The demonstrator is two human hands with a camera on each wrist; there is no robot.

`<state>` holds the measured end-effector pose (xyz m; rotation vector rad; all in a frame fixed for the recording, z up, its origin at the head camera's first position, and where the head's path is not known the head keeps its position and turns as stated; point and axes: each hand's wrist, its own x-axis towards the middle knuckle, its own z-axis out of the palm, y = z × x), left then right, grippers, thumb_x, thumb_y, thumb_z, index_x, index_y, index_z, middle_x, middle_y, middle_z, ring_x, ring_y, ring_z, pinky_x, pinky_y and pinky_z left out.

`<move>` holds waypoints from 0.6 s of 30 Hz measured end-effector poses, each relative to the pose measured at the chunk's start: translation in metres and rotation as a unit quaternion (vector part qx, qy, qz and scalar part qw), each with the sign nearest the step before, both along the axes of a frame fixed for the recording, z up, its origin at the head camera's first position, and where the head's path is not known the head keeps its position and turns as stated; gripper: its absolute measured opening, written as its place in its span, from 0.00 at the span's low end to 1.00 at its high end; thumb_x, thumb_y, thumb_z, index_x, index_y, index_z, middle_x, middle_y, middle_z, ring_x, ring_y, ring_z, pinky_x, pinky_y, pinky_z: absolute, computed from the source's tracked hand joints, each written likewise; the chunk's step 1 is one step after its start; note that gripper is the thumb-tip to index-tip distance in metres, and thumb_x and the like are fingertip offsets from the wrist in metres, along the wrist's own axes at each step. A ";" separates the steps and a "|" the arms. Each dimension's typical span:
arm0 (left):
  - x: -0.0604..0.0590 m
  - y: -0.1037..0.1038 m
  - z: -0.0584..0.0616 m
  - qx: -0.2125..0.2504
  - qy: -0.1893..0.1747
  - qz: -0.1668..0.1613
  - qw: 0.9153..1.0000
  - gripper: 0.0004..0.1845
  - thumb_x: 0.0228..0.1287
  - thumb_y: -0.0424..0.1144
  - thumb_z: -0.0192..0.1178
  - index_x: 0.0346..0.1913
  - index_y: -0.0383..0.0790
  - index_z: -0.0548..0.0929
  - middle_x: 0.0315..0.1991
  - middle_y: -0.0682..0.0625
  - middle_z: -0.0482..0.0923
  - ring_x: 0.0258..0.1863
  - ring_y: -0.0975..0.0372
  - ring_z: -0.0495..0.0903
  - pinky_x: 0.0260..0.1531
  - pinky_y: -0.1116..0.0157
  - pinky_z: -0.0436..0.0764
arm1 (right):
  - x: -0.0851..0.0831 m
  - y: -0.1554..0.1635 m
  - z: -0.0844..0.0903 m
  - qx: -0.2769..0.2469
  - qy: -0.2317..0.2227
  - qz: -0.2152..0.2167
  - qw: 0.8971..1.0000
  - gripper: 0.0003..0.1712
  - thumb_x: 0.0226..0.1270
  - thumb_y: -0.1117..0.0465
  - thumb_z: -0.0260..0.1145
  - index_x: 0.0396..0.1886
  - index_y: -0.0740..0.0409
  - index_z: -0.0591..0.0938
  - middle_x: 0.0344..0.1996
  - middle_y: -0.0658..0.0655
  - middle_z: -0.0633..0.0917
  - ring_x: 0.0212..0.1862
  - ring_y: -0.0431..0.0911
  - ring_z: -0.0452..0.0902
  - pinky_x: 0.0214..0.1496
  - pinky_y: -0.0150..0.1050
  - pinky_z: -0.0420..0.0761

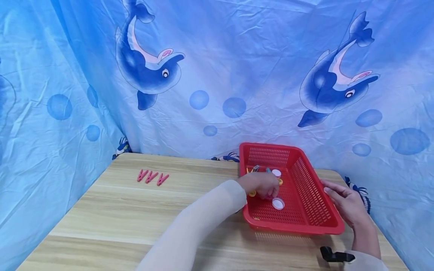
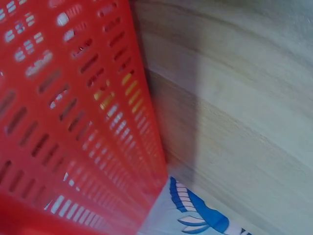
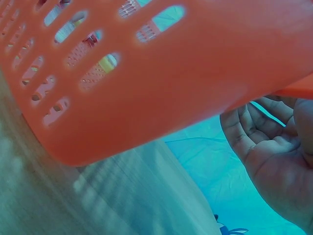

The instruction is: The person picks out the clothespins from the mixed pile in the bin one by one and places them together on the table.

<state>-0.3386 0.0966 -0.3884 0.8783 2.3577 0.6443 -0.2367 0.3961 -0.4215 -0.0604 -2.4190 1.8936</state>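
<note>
A red plastic basket (image 1: 298, 227) stands on the right side of the table, its slotted walls filling much of both wrist views. My left hand (image 1: 262, 183) reaches down inside it, fingers bent over small pink pieces (image 1: 269, 197) on the basket floor; I cannot tell whether they pinch one. Around that hand lie white round caps (image 1: 278, 203), a yellow ring-like piece (image 1: 252, 194) and a small metallic clip (image 1: 255, 168). My right hand (image 1: 350, 205) holds the basket's right rim, its fingers curled at the lip in the right wrist view (image 3: 274, 147).
Three pink clothespins (image 1: 151, 177) lie in a row on the far left of the wooden table (image 1: 112, 218). A blue dolphin-print curtain (image 1: 210, 75) hangs behind and at the sides. Something black (image 1: 335, 255) sits by the right wrist.
</note>
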 end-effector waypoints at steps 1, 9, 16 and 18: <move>0.000 0.002 -0.001 -0.011 0.023 -0.022 0.999 0.11 0.54 0.35 0.77 0.38 0.47 0.86 0.34 0.49 0.82 0.28 0.61 0.81 0.33 0.68 0.84 | 0.000 0.000 0.000 0.001 0.001 -0.001 1.000 0.33 0.74 0.47 0.66 0.73 0.54 0.74 0.46 0.31 0.84 0.45 0.34 0.85 0.42 0.37 0.87; 0.003 0.006 0.006 -0.063 0.115 -0.072 0.989 0.20 0.50 0.37 0.80 0.45 0.55 0.83 0.40 0.58 0.80 0.36 0.68 0.80 0.33 0.72 0.83 | 0.000 0.000 -0.001 0.002 -0.005 -0.006 1.000 0.34 0.73 0.46 0.66 0.73 0.54 0.74 0.46 0.32 0.84 0.45 0.35 0.86 0.43 0.37 0.87; -0.001 -0.002 0.010 -0.101 0.079 -0.035 0.991 0.20 0.48 0.34 0.81 0.43 0.52 0.85 0.41 0.57 0.80 0.40 0.66 0.79 0.41 0.64 0.87 | 0.000 0.001 0.000 0.015 -0.007 -0.008 1.000 0.34 0.73 0.45 0.66 0.73 0.53 0.74 0.46 0.32 0.84 0.45 0.34 0.85 0.43 0.38 0.87; -0.002 -0.004 0.010 -0.092 0.061 -0.017 0.994 0.21 0.47 0.32 0.81 0.42 0.52 0.85 0.41 0.57 0.80 0.41 0.65 0.78 0.40 0.62 0.87 | 0.000 0.001 0.000 0.015 -0.006 -0.007 1.000 0.34 0.73 0.45 0.66 0.73 0.53 0.74 0.46 0.32 0.84 0.45 0.34 0.85 0.43 0.38 0.87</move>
